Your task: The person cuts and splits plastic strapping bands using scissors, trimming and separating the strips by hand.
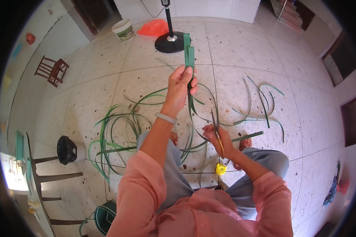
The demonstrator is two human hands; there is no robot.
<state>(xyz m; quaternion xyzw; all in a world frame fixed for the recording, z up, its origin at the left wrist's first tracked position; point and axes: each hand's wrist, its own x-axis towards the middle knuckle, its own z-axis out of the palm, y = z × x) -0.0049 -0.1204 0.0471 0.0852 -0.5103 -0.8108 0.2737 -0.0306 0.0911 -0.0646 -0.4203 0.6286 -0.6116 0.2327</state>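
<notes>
My left hand (178,86) is raised in front of me, closed around flat green plastic strips (187,51). Their folded ends stand up above the thumb, and long tails hang down below the fist. Lower and to the right, my right hand (221,143) grips a pair of scissors (214,120) with the dark blades pointing up and away from me. The scissors are apart from the raised strips. Many loose green strips (114,118) lie in tangled loops on the floor around my feet, and several shorter pieces (263,104) lie to the right.
A yellow tape measure (220,169) lies between my legs. Ahead stand a round black fan base (170,43), a white bucket (123,30) and a red plastic bag (152,27). On the left are a small wooden chair (53,70) and a bin with a black bag (67,150).
</notes>
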